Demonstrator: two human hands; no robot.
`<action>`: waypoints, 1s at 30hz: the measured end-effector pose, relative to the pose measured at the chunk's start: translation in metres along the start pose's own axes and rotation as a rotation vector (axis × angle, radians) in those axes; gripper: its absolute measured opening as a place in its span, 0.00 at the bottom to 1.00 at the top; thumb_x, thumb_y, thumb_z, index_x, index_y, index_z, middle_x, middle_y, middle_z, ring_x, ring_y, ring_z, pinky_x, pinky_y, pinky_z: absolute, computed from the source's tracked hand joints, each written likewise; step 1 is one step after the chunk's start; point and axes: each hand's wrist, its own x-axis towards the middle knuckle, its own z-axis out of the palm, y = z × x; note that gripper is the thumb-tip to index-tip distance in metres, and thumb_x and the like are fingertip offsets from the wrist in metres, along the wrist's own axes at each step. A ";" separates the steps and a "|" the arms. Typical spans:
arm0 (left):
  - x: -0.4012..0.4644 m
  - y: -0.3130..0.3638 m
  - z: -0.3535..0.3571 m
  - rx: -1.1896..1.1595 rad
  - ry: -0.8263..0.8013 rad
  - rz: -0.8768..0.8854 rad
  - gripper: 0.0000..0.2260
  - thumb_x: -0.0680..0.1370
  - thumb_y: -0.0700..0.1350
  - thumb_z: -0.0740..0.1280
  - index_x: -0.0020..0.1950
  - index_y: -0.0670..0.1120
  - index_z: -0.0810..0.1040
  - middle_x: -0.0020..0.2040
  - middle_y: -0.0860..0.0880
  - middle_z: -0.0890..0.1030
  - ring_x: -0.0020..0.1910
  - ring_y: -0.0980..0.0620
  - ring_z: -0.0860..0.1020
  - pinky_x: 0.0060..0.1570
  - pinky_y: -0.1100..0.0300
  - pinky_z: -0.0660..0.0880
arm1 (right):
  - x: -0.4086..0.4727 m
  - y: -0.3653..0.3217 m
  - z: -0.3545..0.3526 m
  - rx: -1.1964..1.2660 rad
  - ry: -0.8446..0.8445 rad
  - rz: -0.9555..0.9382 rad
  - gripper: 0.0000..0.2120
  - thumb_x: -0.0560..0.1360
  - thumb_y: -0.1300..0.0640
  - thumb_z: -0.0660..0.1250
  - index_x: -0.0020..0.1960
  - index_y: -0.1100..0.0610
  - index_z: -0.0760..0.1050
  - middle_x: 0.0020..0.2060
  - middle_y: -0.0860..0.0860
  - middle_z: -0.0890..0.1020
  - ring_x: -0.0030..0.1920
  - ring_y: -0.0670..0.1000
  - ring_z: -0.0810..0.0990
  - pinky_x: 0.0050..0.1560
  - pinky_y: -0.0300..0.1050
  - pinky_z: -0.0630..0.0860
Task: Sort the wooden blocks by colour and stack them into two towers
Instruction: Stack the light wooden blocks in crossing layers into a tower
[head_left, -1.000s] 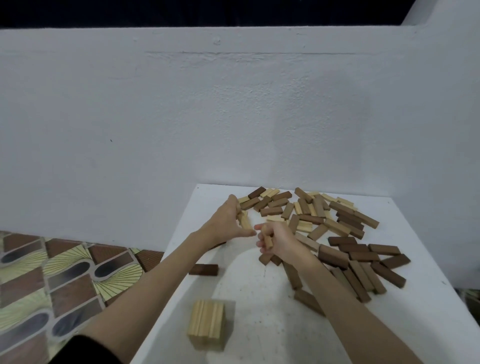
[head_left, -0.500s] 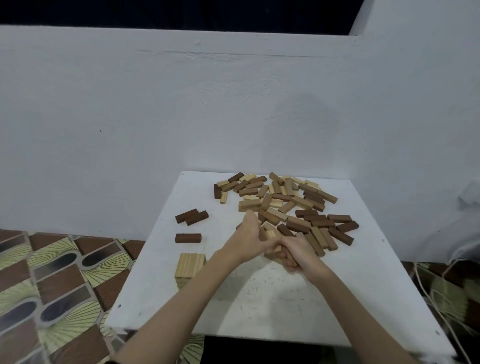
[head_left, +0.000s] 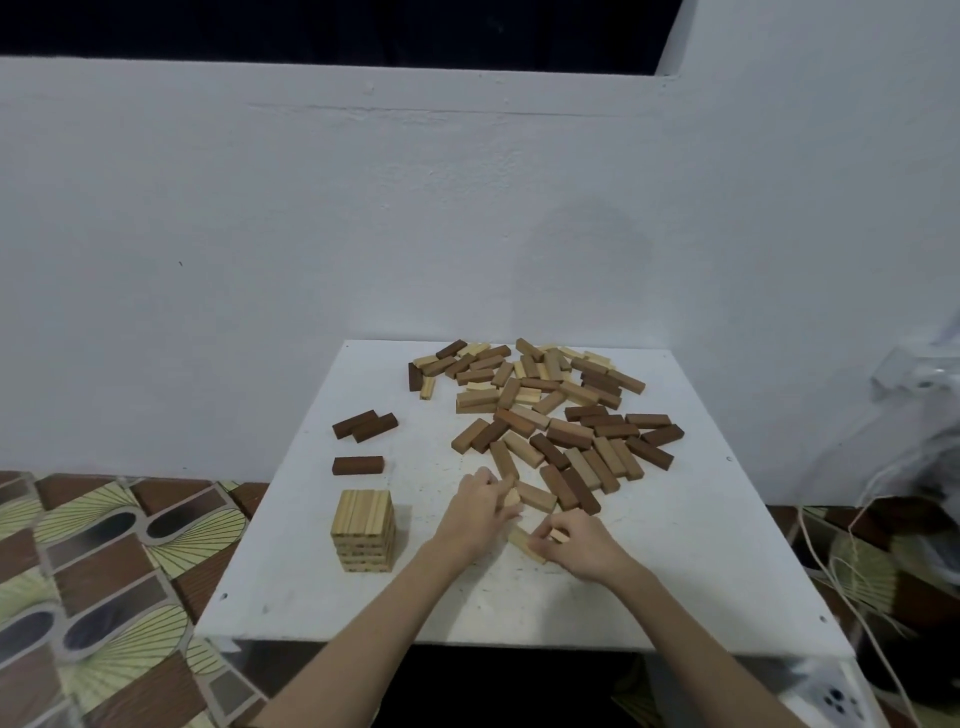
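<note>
Light blocks (head_left: 525, 543) in both hands

Dim, even indoor light with a cool bluish cast. Soft rounded shadow on the pale painted wall (head_left: 587, 249). Wide-angle bending at the edges, slightly soft detail, no glare.
</note>
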 end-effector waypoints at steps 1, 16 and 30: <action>0.000 0.000 0.000 -0.021 0.015 0.003 0.19 0.78 0.45 0.65 0.69 0.44 0.70 0.49 0.44 0.71 0.51 0.46 0.70 0.54 0.57 0.69 | 0.001 -0.001 0.001 -0.001 -0.008 -0.013 0.05 0.76 0.54 0.68 0.41 0.51 0.77 0.47 0.49 0.76 0.50 0.45 0.73 0.45 0.38 0.67; 0.003 -0.003 0.013 -0.143 0.031 -0.038 0.07 0.74 0.38 0.69 0.48 0.44 0.73 0.49 0.49 0.71 0.46 0.54 0.69 0.43 0.68 0.63 | 0.008 0.009 -0.008 0.063 0.003 0.115 0.15 0.77 0.59 0.60 0.64 0.58 0.69 0.46 0.49 0.74 0.42 0.46 0.75 0.37 0.37 0.71; 0.000 -0.011 0.006 -0.161 -0.148 -0.041 0.30 0.64 0.39 0.79 0.61 0.45 0.70 0.53 0.49 0.78 0.50 0.50 0.72 0.47 0.61 0.70 | 0.028 0.001 -0.009 0.082 0.182 -0.092 0.16 0.75 0.62 0.67 0.63 0.58 0.75 0.53 0.52 0.81 0.54 0.48 0.78 0.57 0.46 0.77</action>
